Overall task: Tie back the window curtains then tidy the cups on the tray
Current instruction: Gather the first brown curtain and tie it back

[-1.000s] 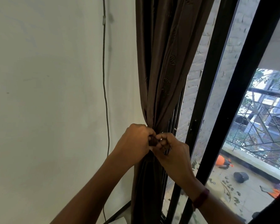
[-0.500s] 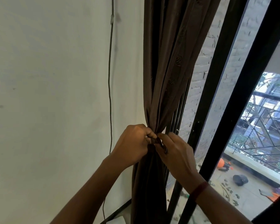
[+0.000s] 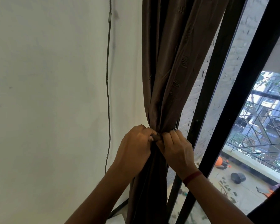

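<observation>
Head view: since half a second ago the right hand [image 3: 176,147] has turned knuckles-up and drawn closer to the left hand [image 3: 134,149], so only a short piece of the brown tie [image 3: 157,137] shows between them. Both hands have their fingers tightly curled, each gripping the tie where it cinches the curtain [image 3: 168,78]. The curtain hangs bunched between the white wall [image 3: 55,94] and the black window frame [image 3: 216,78].
</observation>
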